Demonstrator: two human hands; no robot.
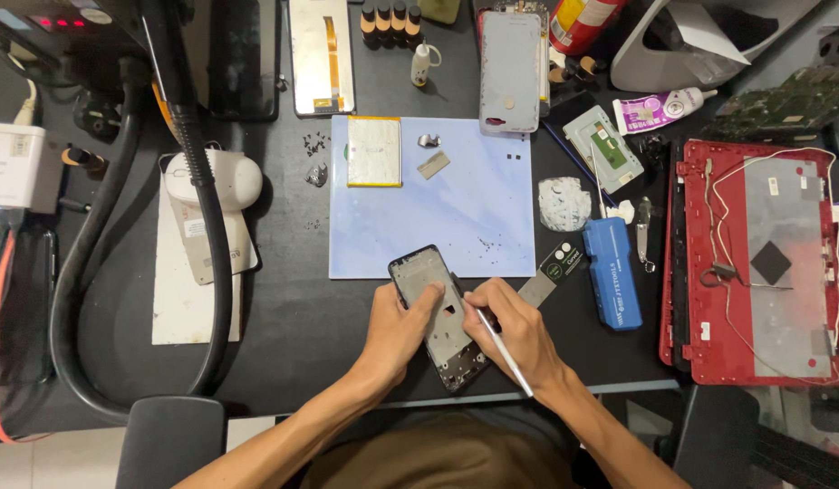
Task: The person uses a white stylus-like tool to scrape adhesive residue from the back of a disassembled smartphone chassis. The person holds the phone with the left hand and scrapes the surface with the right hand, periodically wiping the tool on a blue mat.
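Left hand (397, 328) steadies black phone frame (438, 315) (rectangular); right hand (519, 335) pinches thin tool (503, 351).

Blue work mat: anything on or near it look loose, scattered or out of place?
Yes. Tiny dark screws lie loose on the pale blue work mat near its lower edge, uncontained. More dark screws are scattered off the mat on the black tabletop, beside the yellow-edged flat battery.

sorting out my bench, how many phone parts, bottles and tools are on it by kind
phone frame, held by left hand: 1
screen panel: 1
grey back cover: 1
battery: 1
small dark bottles: 4
white squeeze bottle: 1
glue tube: 1
blue case: 1
thin tool in right hand: 1
red laptop shell: 1
total: 13
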